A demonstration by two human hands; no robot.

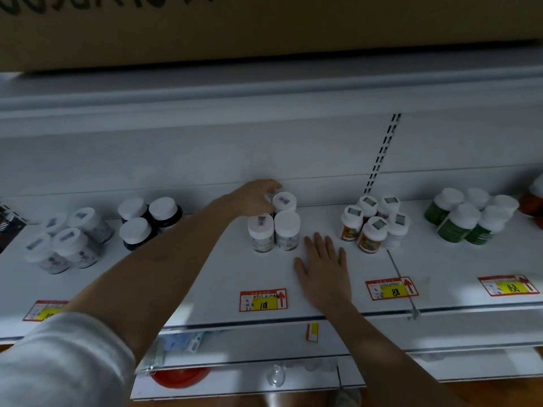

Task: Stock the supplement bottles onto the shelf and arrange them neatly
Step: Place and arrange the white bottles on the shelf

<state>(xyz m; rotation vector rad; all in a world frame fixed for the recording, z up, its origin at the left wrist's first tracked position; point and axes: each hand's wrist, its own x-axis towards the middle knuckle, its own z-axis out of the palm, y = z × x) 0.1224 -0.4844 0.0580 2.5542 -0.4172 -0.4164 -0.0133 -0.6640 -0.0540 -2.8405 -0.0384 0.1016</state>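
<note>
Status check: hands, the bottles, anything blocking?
Left hand curled on a back bottle of the middle cluster. Right hand flat and empty on the shelf, beside that cluster. Nothing blocking.

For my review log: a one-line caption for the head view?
Left hand reaches behind a cluster of white-capped bottles on the shelf; right hand rests flat beside them.

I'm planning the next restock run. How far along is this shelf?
Mostly done: dark bottles, orange-labelled bottles and green bottles stand in upright clusters behind their price tags. In hand: the left hand reaches behind the white-capped cluster at its back row; the right hand lies flat on the shelf. Left: squaring that group.
</note>
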